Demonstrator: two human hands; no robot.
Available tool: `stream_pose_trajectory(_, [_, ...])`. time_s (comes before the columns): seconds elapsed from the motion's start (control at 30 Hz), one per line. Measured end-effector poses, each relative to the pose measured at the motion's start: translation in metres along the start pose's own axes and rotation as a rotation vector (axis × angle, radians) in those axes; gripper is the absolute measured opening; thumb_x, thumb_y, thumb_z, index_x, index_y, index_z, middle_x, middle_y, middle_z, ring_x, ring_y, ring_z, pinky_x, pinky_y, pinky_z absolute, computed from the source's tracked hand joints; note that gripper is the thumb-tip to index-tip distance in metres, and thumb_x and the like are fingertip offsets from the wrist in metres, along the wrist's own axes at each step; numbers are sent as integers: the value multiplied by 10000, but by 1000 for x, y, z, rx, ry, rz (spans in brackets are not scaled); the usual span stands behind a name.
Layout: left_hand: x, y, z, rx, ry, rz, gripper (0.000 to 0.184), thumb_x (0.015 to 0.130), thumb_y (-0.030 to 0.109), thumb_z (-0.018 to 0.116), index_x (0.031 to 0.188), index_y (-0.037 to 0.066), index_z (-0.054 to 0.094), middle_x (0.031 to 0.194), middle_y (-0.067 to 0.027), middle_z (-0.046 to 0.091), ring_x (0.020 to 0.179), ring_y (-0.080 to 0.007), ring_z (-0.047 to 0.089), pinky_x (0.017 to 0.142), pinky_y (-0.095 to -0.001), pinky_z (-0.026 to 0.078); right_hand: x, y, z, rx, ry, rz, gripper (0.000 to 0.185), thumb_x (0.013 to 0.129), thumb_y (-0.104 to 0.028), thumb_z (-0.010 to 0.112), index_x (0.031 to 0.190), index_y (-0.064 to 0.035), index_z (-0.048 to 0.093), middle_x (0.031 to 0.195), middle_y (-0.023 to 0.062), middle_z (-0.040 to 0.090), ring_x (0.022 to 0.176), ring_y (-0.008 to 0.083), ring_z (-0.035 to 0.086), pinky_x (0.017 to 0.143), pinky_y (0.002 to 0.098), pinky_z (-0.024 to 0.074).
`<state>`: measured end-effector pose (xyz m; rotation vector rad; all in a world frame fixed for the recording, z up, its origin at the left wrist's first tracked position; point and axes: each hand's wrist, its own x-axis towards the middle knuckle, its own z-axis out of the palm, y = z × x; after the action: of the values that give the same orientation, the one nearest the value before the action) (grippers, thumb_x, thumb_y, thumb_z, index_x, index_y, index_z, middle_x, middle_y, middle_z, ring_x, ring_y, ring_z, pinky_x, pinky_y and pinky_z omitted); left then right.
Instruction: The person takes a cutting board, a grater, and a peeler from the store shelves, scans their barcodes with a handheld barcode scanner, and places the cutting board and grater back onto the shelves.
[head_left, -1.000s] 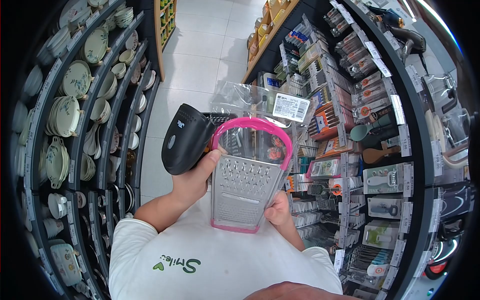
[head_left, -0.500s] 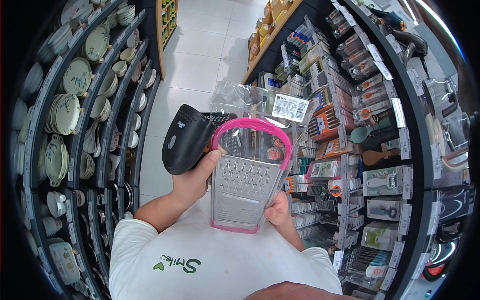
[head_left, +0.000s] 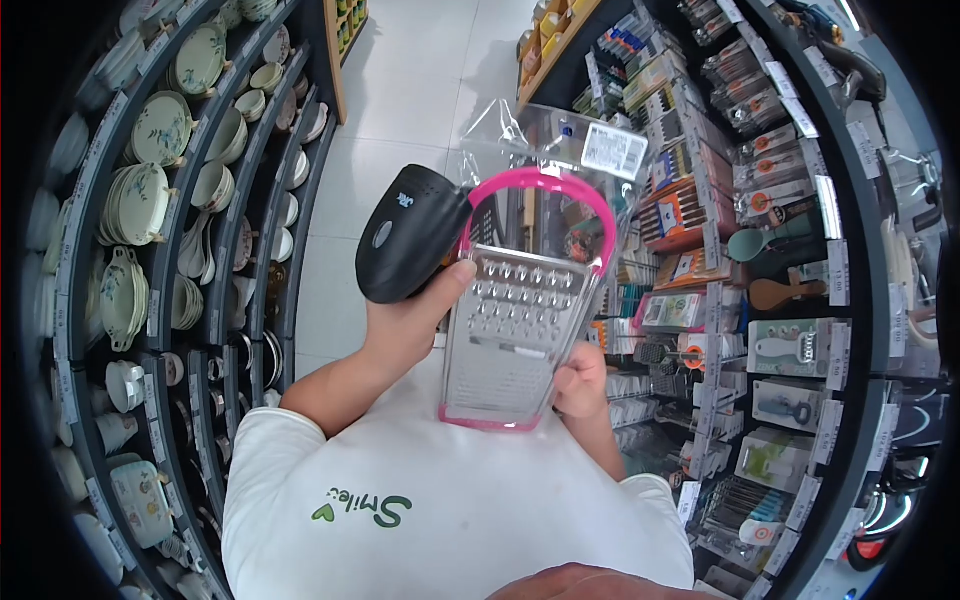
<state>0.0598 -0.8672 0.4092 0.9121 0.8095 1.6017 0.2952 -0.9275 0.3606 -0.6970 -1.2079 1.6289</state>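
A metal grater with a pink handle (head_left: pixel 522 330), inside a clear plastic bag, is upright in front of my chest. My left hand (head_left: pixel 415 315) is closed round a black handheld barcode scanner (head_left: pixel 408 235), and its thumb presses the grater's left edge. On the other side, my right hand (head_left: pixel 582 382) has its fingers curled against the grater's lower right edge, pinching the bag. A white barcode label (head_left: pixel 614 150) sits on the bag's top flap. The scanner's lower part is hidden in my left palm.
To the left stands a dark shelf rack (head_left: pixel 205 130) with patterned plates (head_left: pixel 160 128), bowls and spoons. On the right, another rack holds packaged kitchen tools, including a wooden spatula (head_left: pixel 785 292) and a green ladle (head_left: pixel 748 245). A tiled aisle floor (head_left: pixel 400 120) runs between them.
The grater and scanner have shifted up and to the right in view, and the bag's label has moved higher. Both hands keep their hold. The shelves have shifted slightly as the camera moved.
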Motion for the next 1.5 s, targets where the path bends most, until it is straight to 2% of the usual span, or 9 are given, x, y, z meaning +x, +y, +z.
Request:
stream_pose_trajectory(0.07, [-1, -4, 0, -27, 11, -74, 309, 819, 22, 662, 1114, -3, 576, 978, -27, 604, 885, -90, 550, 774, -241, 447, 5, -4, 6, 14, 12, -24, 450, 892, -278, 605, 1113, 109, 546, 1109, 189, 616, 971, 226, 619, 828, 333, 497])
stream_pose_trajectory(0.13, [-1, -10, -4, 5, 5, -88, 330, 807, 13, 664, 1124, -1, 571, 974, -25, 599, 867, -88, 550, 766, -244, 450, 7, -8, 10, 37, 82, -17, 414, 914, -235, 567, 1137, 113, 542, 1057, 128, 637, 976, 168, 593, 859, 288, 446])
stream_pose_trajectory(0.33, [2, -17, -3, -46, 28, -205, 353, 774, 0, 687, 1103, 4, 559, 936, -26, 595, 816, -79, 556, 691, -229, 459, 15, -13, 19, 150, 108, 7, 365, 918, -131, 498, 1201, 100, 489, 1153, 116, 589, 1053, 151, 549, 914, 277, 407])
stream_pose_trajectory(0.43, [3, -27, -10, -8, -25, -238, 351, 766, -4, 695, 1088, 2, 554, 925, -25, 593, 770, -79, 557, 651, -230, 462, 18, -15, 23, 50, 178, 55, 345, 912, -44, 442, 1234, 79, 468, 1158, 109, 585, 1048, 134, 548, 921, 270, 403])
stream_pose_trajectory(0.53, [2, -30, -6, -14, -9, -283, 366, 767, -19, 688, 1103, 0, 544, 930, -28, 590, 778, -84, 560, 657, -236, 470, 23, -17, 27, 24, 194, 68, 344, 915, -38, 434, 1239, 73, 465, 1164, 107, 582, 1050, 131, 546, 919, 268, 405])
stream_pose_trajectory(0.73, [0, -41, -6, -35, 17, -271, 391, 763, -38, 678, 1124, 5, 532, 955, -35, 582, 821, -85, 566, 687, -232, 477, 30, -16, 36, -6, 259, 137, 348, 865, 39, 516, 1209, 42, 467, 1142, 76, 580, 1021, 104, 556, 892, 245, 432])
stream_pose_trajectory(1.03, [-1, -43, -8, 37, -19, -293, 323, 768, -26, 671, 1068, 0, 555, 847, -16, 599, 704, -70, 560, 610, -229, 463, 41, -12, 47, -171, 310, 153, 409, 837, 77, 529, 1230, 23, 427, 1142, 66, 561, 1017, 94, 553, 876, 239, 454])
stream_pose_trajectory(1.4, [-6, -45, -15, -9, -12, -263, 386, 765, -49, 664, 1130, -4, 546, 999, -57, 610, 846, -100, 578, 709, -248, 475, 36, -4, 44, -131, 284, 195, 499, 822, 81, 539, 1289, 10, 378, 1187, 75, 537, 1080, 107, 522, 918, 250, 426])
stream_pose_trajectory(1.5, [-7, -45, -18, -51, 14, -338, 366, 775, -35, 658, 1122, 8, 549, 964, -44, 606, 833, -103, 577, 718, -249, 474, 34, -5, 43, -68, 216, 228, 572, 792, 93, 557, 1319, 18, 348, 1200, 84, 533, 1082, 126, 528, 935, 275, 419])
